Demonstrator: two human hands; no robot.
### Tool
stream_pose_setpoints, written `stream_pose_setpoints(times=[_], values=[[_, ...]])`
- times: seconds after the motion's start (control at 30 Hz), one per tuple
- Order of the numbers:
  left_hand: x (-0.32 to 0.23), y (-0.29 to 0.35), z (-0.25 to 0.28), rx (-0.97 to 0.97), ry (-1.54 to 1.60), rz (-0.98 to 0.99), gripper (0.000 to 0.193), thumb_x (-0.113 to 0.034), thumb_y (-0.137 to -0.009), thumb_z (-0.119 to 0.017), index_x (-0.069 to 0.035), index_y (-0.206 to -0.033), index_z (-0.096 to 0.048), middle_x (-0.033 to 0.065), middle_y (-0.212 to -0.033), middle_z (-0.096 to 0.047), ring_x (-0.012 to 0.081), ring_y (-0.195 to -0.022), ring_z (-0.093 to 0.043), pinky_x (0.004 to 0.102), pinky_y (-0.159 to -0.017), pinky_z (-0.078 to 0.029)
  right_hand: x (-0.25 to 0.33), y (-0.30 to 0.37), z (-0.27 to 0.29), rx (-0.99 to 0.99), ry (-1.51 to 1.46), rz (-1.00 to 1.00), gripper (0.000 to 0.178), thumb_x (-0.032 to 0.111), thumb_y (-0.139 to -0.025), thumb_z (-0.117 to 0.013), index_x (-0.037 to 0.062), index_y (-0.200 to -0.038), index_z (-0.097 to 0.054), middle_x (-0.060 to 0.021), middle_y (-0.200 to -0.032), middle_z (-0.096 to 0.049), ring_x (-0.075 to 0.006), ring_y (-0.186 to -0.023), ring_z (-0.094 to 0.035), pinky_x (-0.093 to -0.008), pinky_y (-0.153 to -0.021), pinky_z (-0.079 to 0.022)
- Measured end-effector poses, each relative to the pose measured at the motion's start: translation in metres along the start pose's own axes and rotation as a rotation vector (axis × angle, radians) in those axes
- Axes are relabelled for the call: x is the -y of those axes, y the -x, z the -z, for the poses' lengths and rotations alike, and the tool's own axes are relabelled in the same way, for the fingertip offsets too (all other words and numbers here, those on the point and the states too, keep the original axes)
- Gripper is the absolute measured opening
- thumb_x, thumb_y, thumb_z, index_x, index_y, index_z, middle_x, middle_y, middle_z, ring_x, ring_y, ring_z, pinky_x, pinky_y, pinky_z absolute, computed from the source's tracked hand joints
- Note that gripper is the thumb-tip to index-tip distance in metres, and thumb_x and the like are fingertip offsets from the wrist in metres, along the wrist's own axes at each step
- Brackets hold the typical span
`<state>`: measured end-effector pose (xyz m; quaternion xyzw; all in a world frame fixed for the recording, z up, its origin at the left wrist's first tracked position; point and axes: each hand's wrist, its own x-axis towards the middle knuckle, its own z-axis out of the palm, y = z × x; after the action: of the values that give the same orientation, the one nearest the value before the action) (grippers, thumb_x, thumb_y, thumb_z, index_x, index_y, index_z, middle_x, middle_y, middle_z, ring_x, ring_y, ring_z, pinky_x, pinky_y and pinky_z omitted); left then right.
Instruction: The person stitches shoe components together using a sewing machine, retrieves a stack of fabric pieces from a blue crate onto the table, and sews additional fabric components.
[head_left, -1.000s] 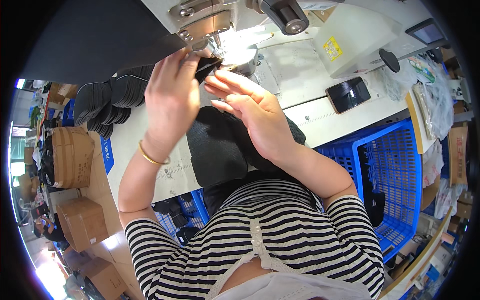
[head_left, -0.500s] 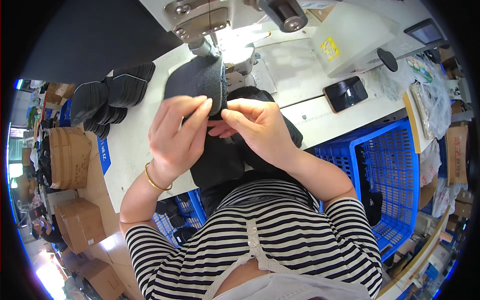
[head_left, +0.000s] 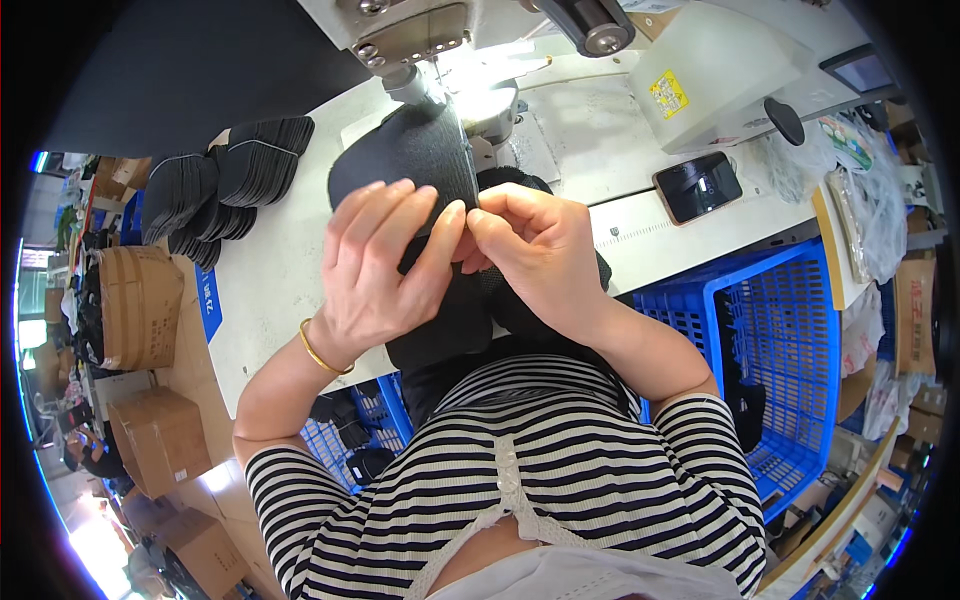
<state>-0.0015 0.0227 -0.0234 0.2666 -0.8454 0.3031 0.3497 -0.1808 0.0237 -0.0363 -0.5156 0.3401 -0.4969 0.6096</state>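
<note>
A curved black fabric piece (head_left: 405, 150) sits under the needle area of a sewing machine (head_left: 425, 35), its right edge running down toward me. My left hand (head_left: 385, 270) lies over the near end, thumb and fingers closed on the edge. Facing it, my right hand (head_left: 545, 255) pinches the same edge between thumb and bent forefinger. The fingertips of both hands almost meet there. More black fabric (head_left: 445, 325) hangs below my hands toward my lap; my hands hide part of it.
Tied stacks of black rounded pieces (head_left: 265, 165) rest on the white table (head_left: 270, 290) at left. A phone (head_left: 697, 187) lies at right, above a blue plastic basket (head_left: 790, 350). Cardboard boxes (head_left: 160, 440) stand on the floor at left.
Both hands have shifted slightly right along with the fabric's near edge. My left hand's fingers now cover more of the near end, and the fabric's side edge is turned more into view.
</note>
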Motion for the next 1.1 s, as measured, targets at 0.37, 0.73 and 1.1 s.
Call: stream_pose_setpoints(times=[0.37,0.73,1.1], values=[[0.018,-0.003,-0.021,-0.025,0.018,-0.001,0.042,-0.003,-0.059,-0.070,0.006,-0.100,-0.072,0.0133,-0.100,-0.067,0.0268,-0.093,-0.067,0.0347,-0.077,-0.059,-0.004,-0.027,0.005,-0.013,-0.074,0.079,0.023,0.015,-0.096,-0.056,-0.0030,-0.087,-0.067,-0.0058,-0.074,-0.069,-0.0081,-0.066,-0.063,-0.0221,-0.061,-0.052],[0.045,-0.010,-0.036,-0.074,0.015,0.017,0.035,-0.002,-0.059,-0.066,0.003,-0.094,-0.071,0.0097,-0.098,-0.068,0.0240,-0.092,-0.067,0.0331,-0.073,-0.057,-0.008,-0.033,0.004,-0.005,-0.063,0.089,0.017,0.010,-0.095,-0.055,-0.0022,-0.100,-0.066,-0.0079,-0.083,-0.072,-0.0094,-0.071,-0.064,-0.0227,-0.064,-0.051],[0.050,-0.009,-0.044,-0.077,-0.019,0.056,0.034,0.000,-0.060,-0.065,0.001,-0.094,-0.071,0.0084,-0.097,-0.067,0.0240,-0.091,-0.066,0.0336,-0.075,-0.056,-0.007,-0.023,0.007,0.039,-0.035,0.053,0.017,0.007,-0.093,-0.057,-0.0038,-0.103,-0.066,-0.0096,-0.086,-0.072,-0.0088,-0.072,-0.063,-0.0219,-0.065,-0.050]])
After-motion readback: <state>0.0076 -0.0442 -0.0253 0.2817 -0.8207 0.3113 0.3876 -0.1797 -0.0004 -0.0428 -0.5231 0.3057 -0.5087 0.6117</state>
